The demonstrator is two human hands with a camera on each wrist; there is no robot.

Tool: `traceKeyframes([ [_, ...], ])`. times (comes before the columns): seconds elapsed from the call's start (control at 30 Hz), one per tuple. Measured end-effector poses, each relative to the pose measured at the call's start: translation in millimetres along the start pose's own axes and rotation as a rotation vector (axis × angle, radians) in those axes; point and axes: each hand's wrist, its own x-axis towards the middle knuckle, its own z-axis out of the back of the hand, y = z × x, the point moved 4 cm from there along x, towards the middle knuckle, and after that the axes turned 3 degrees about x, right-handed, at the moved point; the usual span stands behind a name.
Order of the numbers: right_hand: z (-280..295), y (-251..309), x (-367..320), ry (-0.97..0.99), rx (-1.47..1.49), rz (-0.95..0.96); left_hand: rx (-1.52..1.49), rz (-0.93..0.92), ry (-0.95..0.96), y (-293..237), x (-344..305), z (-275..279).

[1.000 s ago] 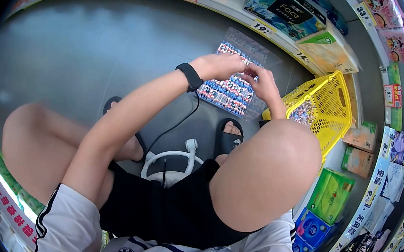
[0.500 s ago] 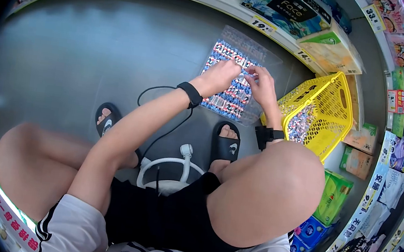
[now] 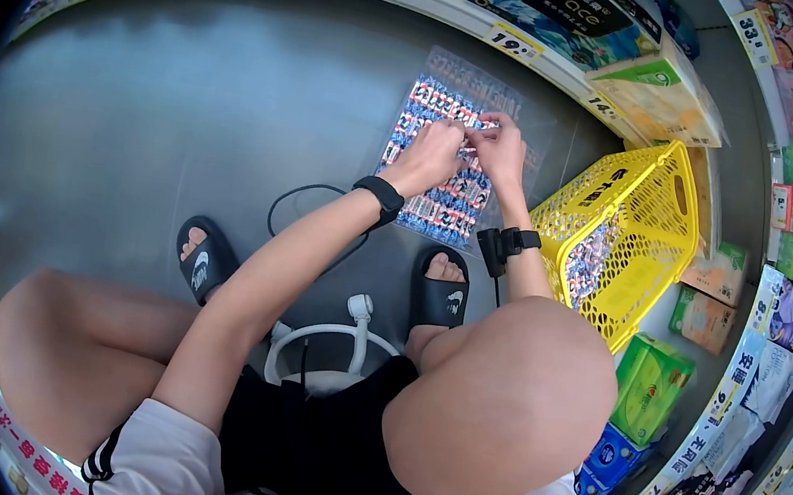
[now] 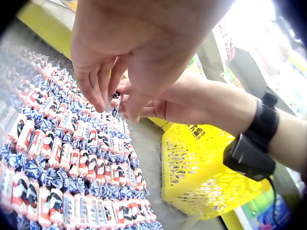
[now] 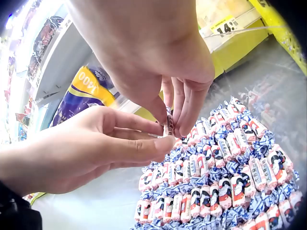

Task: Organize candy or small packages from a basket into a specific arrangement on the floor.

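A wrapped candy (image 5: 169,125) in white, red and blue paper is pinched between both hands. My left hand (image 3: 431,156) holds its lower end between thumb and fingers in the right wrist view, while my right hand (image 3: 501,156) pinches the upper end from above. In the left wrist view the candy (image 4: 115,99) shows partly, with fingers covering the rest. Below the hands, a clear plastic box (image 3: 439,63) lies on the floor, filled with rows of the same candies (image 4: 53,148), packed side by side with blue twisted ends.
Right of the box stands a tilted yellow basket (image 3: 645,278) with loose candies (image 3: 593,257) inside. Shelves with tissue packs (image 3: 658,90) run along the back and right. A white stool base (image 3: 360,327) stands between the sandalled feet, and a black cable (image 3: 275,203) loops over the floor.
Half a second ago the hands were slightly apart over the box; now their fingertips meet at the candy. The right hand has shifted left, and the view has moved a little.
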Motion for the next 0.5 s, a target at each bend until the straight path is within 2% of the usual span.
traceKeyframes([
  [0.03, -1, -3, 10, -0.051, -0.073, 0.041, 0.003, 0.000, -0.002, 6, 1, -6],
  [0.1, -5, -8, 21, -0.072, -0.030, 0.001, 0.209, -0.100, -0.053, 10, 3, -14],
  [0.13, -4, -5, 25, -0.105, -0.104, 0.046, 0.274, -0.059, 0.031, 15, 4, -20],
  [0.17, -5, -1, 28, -0.137, -0.175, 0.093, 0.279, -0.054, 0.031, 18, 5, -22],
  [0.23, -11, -7, 40, -0.146, -0.169, 0.072, 0.554, -0.134, -0.061, 20, 1, -26],
  [0.37, -18, -6, 41, -0.168, -0.176, 0.000, 0.631, -0.145, 0.030, 24, 0, -28],
  [0.5, -30, -14, 43, -0.189, -0.166, 0.020, 0.702, -0.148, 0.065, 31, 2, -37],
])
